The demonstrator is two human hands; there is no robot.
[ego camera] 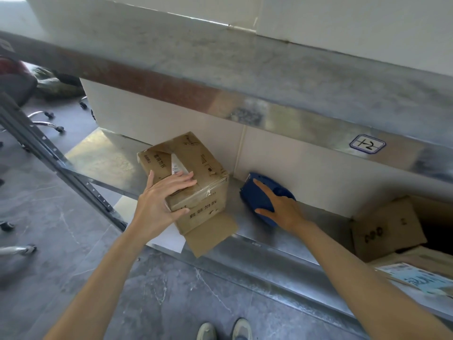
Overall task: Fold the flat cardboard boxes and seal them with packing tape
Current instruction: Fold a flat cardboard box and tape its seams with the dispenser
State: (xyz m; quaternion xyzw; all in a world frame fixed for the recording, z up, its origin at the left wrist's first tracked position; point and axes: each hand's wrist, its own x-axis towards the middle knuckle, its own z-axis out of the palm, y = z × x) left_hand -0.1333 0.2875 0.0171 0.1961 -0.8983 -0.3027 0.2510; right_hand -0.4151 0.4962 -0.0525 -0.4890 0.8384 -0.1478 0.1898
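A brown box (203,165) is set tilted on a metal shelf (110,158), towards its left end. One flap (210,231) is left hanging open over the near edge of the shelf. Clear tape is seen along the box's top seam, and a white sticker is fixed to the top.

The box's near left corner is pinched by the left grip (161,200), with the fingers laid across the top and the thumb pressed on the near face.

Just right of the box, a blue tape dispenser (252,200) is lying on the shelf against the far wall. It is clasped by the right grip (284,212), with the forefinger stretched along its top and the thumb at its near edge; the other fingers are hidden.

At the far right of the shelf an open carton (389,229) is placed. A label (367,144) marked "+2" is stuck on the shelf edge above.
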